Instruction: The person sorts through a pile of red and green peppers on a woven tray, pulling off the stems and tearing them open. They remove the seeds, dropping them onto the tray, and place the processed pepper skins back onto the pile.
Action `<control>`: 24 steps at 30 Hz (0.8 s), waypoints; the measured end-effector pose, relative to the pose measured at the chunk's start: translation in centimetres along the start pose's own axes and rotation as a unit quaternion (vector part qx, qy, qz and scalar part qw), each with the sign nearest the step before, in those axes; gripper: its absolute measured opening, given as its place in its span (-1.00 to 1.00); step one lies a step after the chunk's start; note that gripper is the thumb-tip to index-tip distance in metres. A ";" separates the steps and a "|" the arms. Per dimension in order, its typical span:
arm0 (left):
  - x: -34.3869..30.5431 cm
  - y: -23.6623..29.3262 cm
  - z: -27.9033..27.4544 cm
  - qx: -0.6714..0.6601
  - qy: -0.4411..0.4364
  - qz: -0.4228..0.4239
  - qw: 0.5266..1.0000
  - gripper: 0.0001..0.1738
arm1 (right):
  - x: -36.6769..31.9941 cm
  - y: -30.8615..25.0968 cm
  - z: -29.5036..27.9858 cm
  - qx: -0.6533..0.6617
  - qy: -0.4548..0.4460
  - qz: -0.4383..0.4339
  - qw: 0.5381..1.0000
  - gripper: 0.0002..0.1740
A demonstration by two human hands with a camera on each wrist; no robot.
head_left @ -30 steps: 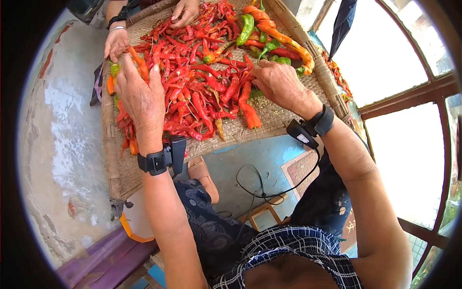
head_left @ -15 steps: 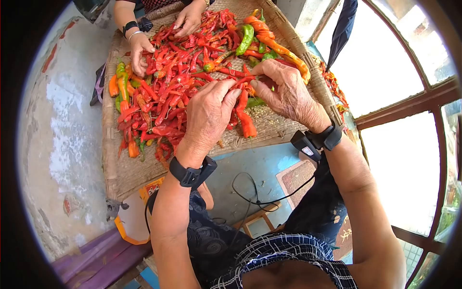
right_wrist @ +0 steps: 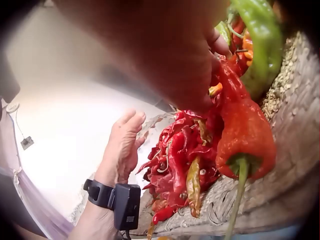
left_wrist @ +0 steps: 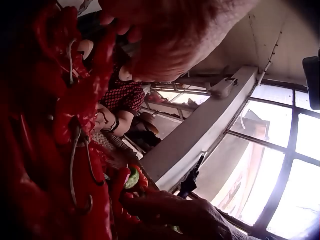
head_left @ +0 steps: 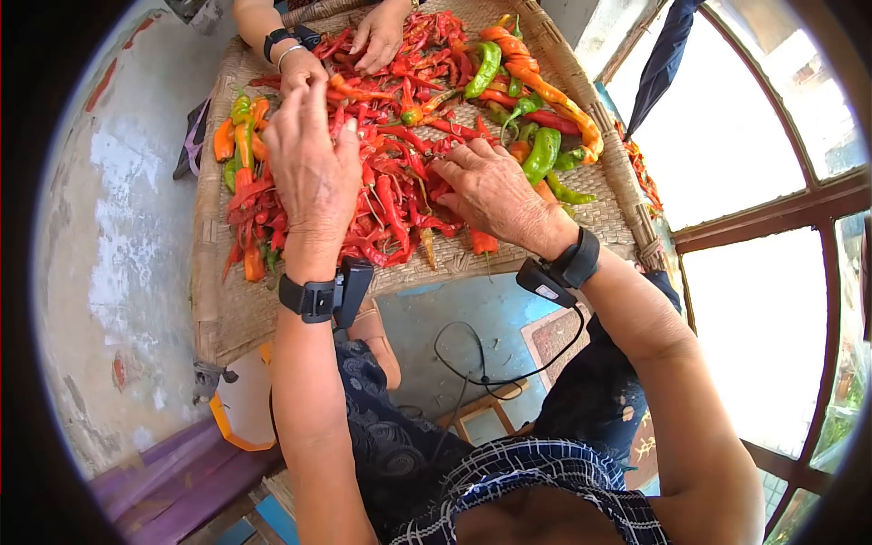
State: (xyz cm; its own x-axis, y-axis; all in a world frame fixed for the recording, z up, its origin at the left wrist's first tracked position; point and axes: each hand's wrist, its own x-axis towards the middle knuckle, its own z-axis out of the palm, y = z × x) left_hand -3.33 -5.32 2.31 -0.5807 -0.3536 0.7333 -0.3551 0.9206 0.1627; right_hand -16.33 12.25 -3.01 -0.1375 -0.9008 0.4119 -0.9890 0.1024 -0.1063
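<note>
**Bare-handed over red peppers (head_left: 391, 209) on woven tray (head_left: 218, 309)**

Red peppers: heaped across middle of tray, many wrinkled, some with pale curled stems. Left hand (head_left: 313, 173): raised over left part of heap, fingers long and nearly straight, thumb well apart, no pepper visible in grasp. Right hand (head_left: 498, 195): palm down at right edge of heap, fingers slightly bent, tips in among red peppers; touching, yes, but firm hold on any single one, cannot tell. Just beside right hand, on near side: larger red pepper (right_wrist: 247, 142), green stem toward near rim. To the right of right hand: green peppers (head_left: 542, 154), on and beside bare weave. Pale seeds (right_wrist: 277, 95) near one green pepper in right wrist view. Far right: long twisted orange pepper (head_left: 522, 62). Along left rim: orange and yellow-green peppers (head_left: 242, 145).

Far side, second person: bangled hand (head_left: 302, 68) close to left fingertips, contact unclear; other hand (head_left: 380, 38) over far red peppers, fingers loosely bent.

Surroundings: peeling wall (head_left: 109, 254) at left, window (head_left: 749, 291) at right, dark folded umbrella (head_left: 663, 68) far right, purple cloth (head_left: 182, 477) near left.
</note>
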 end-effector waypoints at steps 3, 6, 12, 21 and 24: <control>-0.7 1.3 0.8 -0.031 -0.031 0.036 0.998 -0.55 | 0.2 -0.5 0.5 -0.039 -0.051 0.012 0.998 -0.69; -1.2 1.7 0.9 -0.073 -0.050 0.048 0.995 -0.57 | 0.5 0.0 -0.4 -0.025 -0.055 0.012 0.998 -0.72; -1.4 2.0 0.6 -0.109 -0.060 0.058 0.991 -0.61 | 0.4 2.0 -3.8 0.204 0.111 0.085 0.969 -0.73; -1.5 6.2 -0.2 -0.346 -0.210 0.003 0.914 -0.61 | 0.1 1.8 -6.5 0.581 0.096 0.221 0.777 -0.70; -1.8 6.2 0.8 -0.343 -0.179 0.043 0.921 -0.68 | 0.2 1.4 -5.6 0.649 0.062 0.173 0.738 -0.67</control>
State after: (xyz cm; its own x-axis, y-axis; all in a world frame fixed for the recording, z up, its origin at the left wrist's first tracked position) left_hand -5.01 0.92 1.47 -0.8335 -0.1932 0.5177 0.1786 0.7924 0.5832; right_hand -18.00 14.53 2.03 -0.4526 -0.8620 0.2282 -0.0199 -0.2461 -0.9690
